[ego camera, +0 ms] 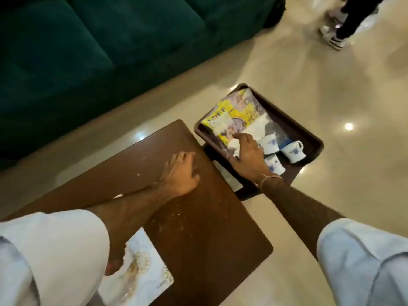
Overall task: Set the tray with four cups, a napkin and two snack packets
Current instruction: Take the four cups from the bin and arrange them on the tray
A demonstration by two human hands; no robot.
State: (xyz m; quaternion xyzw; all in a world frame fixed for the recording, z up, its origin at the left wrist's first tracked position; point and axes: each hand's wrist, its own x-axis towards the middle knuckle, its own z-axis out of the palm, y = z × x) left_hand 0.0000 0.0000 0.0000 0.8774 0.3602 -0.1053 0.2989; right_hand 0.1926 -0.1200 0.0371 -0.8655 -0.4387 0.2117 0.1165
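Tray (293, 120), beside table (198, 217): packets (231, 115), napkin (254, 131), three visible cups (292, 151). Right hand (247, 155) pinching napkin; left hand (178, 173) flat, empty. Risk: wrist knocking cups over.

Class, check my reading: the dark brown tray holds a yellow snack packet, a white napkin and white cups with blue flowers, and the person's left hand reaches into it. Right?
Not quite. The head view shows the right hand reaching into the dark brown tray; the left hand rests on the brown wooden table. The yellow snack packet, white napkin and white cups with blue flowers are there.
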